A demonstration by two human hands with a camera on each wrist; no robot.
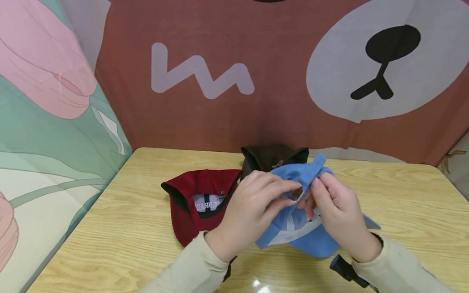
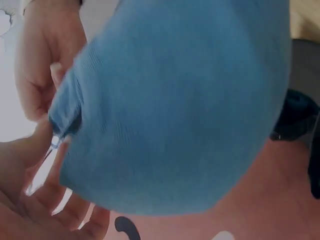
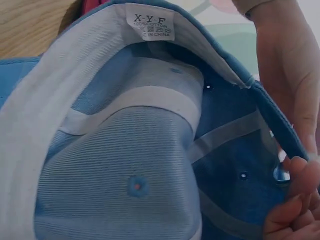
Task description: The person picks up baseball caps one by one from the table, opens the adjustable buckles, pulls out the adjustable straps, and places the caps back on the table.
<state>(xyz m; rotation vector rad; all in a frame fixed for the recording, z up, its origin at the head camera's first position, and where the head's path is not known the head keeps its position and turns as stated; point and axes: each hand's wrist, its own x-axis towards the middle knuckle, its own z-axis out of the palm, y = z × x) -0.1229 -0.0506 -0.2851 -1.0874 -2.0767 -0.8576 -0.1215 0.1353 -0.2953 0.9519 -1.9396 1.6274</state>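
Note:
A light blue baseball cap [image 1: 313, 243] is held above the table by both hands, its inside partly turned up. My left hand [image 1: 250, 206] pinches the back strap near a small metal buckle [image 1: 298, 194]. On the strap's other side, my right hand [image 1: 341, 217] grips it between thumb and fingers. The left wrist view shows the outer crown of the cap [image 2: 175, 110], with fingers at its left edge. Inside the cap, the right wrist view shows a white sweatband and a label [image 3: 150, 22] reading X-Y-F.
A dark red cap [image 1: 184, 224] lies on the wood-grain table [image 1: 101, 241] to the left. Behind the blue cap sits a dark brown cap [image 1: 272, 154]. A brown printed cloth [image 1: 203, 121] hangs along the table's back edge.

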